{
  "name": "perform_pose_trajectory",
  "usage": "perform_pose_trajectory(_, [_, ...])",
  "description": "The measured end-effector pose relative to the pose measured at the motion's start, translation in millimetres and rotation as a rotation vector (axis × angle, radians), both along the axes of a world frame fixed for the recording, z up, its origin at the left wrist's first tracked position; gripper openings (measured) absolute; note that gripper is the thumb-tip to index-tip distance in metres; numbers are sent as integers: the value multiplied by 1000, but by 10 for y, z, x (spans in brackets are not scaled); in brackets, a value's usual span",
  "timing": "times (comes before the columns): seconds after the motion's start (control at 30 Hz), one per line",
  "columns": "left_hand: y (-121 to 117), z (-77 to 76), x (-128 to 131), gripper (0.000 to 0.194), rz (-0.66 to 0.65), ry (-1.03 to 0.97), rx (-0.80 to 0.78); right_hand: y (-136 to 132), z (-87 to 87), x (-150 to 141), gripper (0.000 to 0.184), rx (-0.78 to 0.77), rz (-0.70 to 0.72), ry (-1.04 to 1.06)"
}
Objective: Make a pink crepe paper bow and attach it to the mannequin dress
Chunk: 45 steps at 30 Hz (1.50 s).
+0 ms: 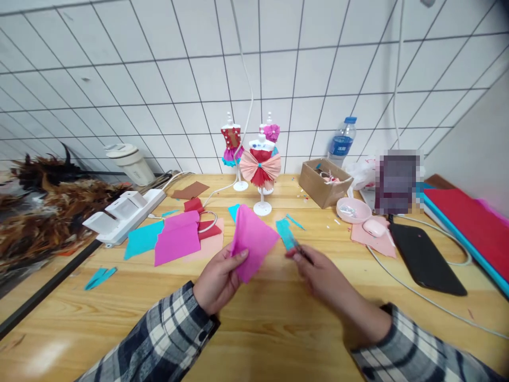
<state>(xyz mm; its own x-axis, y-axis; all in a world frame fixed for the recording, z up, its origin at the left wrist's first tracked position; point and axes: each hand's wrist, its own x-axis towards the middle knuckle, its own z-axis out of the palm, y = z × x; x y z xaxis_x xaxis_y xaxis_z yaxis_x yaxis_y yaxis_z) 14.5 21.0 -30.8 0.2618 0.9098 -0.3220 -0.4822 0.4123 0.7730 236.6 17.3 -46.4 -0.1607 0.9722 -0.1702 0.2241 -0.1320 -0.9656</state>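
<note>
My left hand (222,276) pinches a magenta sheet of folded crepe-like paper (256,241) between thumb and fingers, its folded edge upright and one corner pointing right. To its right, my right hand (318,268) is closed around a small dark tool, apparently scissors (303,254), smeared by motion. The tool is apart from the magenta paper. Just beyond its tip lies a turquoise scrap (284,233); whether they touch I cannot tell. Behind the hands stand small white dress-form stands, the front one wearing a red dress with a pink pleated bow (260,165).
Magenta sheets (177,241) and a turquoise sheet (145,239) lie left, near a white power strip (131,215). A cardboard box (324,183), a water bottle (342,140), a pink dish (353,210) and a black flat slab (427,260) are on the right. Feathers (59,212) lie far left.
</note>
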Motion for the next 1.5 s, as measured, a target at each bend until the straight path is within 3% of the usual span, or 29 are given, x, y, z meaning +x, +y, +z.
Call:
perform_pose_trajectory(0.13, [17, 1, -9, 17, 58, -106, -196, -146, -25, -128, 54, -174, 153, 87])
perform_pose_trajectory(0.2, [12, -3, -4, 17, 68, -116, -185, -187, -22, -162, 57, -223, 224, 129])
perform_pose_trajectory(0.3, [-6, -20, 4, 25, 43, -80, -107, -210, 4, -173, 57, -178, 290, 37])
perform_pose_trajectory(0.5, [-56, -81, 41, 33, 25, 32, 32, -240, -26, -210, 61, -122, 248, -11])
perform_pose_trajectory(0.8, [-62, -85, 69, 35, 46, 159, 61, -284, -136, -257, 59, -101, 360, -24])
perform_pose_trajectory(1.13, [-84, -36, 101, 25, -33, 165, 118, -289, -24, -236, 58, -61, 356, -107])
perform_pose_trajectory(1.5, [-72, -123, 76, 25, -38, 211, 123, -232, 18, -225, 57, -43, 283, -61])
